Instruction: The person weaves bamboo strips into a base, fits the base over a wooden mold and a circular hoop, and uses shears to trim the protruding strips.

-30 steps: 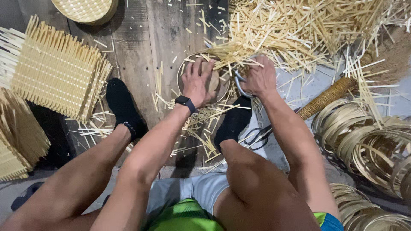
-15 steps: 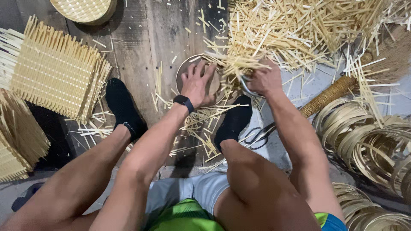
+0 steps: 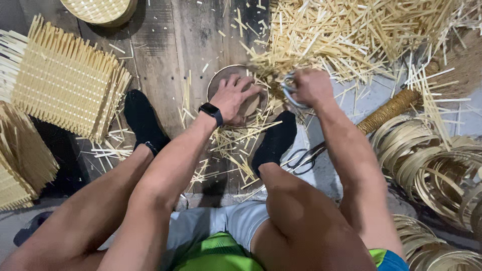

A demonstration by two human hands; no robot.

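We are pressing our spread left hand flat on the round woven disc while our right hand, fisted beside it, is gripping a metal tool; holding it steady helps.

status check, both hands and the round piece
Left hand flat on round woven disc. Right hand closed on shears. Loose bamboo strips piled at disc's far edge.
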